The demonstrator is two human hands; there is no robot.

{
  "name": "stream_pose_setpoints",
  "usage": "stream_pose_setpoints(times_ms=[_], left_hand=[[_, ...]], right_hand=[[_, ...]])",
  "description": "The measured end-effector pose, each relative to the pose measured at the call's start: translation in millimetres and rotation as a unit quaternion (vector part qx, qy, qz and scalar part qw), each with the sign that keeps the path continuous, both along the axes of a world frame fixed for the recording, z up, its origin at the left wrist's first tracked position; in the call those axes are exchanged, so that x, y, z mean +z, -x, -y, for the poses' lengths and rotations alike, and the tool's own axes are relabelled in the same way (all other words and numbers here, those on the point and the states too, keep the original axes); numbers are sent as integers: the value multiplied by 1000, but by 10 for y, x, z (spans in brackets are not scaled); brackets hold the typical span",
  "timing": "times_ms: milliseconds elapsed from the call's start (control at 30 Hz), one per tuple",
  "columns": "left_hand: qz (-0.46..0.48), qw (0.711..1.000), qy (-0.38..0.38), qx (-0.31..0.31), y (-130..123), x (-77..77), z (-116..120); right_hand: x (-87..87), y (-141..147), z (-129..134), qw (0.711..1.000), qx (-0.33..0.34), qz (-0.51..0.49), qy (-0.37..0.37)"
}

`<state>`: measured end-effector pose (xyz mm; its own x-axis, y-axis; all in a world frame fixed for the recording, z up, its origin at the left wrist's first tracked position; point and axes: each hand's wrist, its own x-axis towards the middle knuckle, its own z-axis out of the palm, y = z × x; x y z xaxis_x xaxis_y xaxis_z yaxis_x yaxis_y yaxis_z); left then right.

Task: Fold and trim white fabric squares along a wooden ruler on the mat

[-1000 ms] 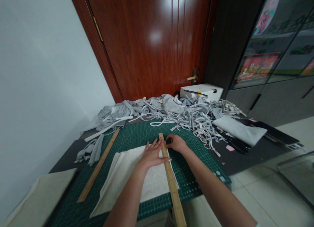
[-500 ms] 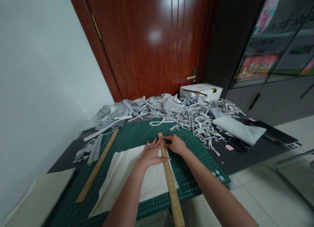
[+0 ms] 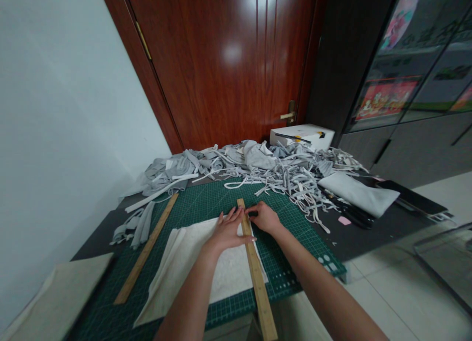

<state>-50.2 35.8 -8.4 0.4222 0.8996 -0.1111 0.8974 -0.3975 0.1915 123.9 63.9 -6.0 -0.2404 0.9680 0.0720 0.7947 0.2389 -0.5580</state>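
A wooden ruler [image 3: 253, 262] lies lengthwise over the right side of folded cream cloth [image 3: 230, 277], its near end sticking out past the mat's front edge. My left hand [image 3: 227, 231] rests flat with fingers spread, partly on the cloth and partly pressing on the ruler. Beside the ruler's far end, my right hand [image 3: 266, 217] is curled, thumb and fingertips drawn together against the ruler's right edge by the cloth's corner. Whatever may be between those fingertips is hidden. Under the cloth is a green cutting mat [image 3: 287, 247].
Another wooden ruler [image 3: 147, 250] lies at the left of the mat. Grey fabric scraps and strips [image 3: 258, 159] heap along the back, with a white box [image 3: 306, 136] behind. At right are a grey pouch [image 3: 359, 193] and a pink piece [image 3: 344, 221]. More cream cloth [image 3: 62, 292] lies front left.
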Motion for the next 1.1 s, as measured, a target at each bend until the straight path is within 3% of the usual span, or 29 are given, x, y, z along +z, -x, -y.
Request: stream_pose_setpoints(times_ms=[467,633,733,933,1100], left_hand=[[-1,1000,11,7,-13,85,39],[1,1000,10,7,-4,62,25],[-3,1000,9,5,1,39,9],[-3,1000,10,3,-4,32,6],[-3,1000,13,6,-5,49,16]], right_hand=[[33,15,278,992,7,103,-76],[-10,-32,252,992,-15,88,-87],[-5,0,256,994,11,64,-92],[58,142,104,998,-56,30,-3],[115,174,-178,995,-45,27,83]])
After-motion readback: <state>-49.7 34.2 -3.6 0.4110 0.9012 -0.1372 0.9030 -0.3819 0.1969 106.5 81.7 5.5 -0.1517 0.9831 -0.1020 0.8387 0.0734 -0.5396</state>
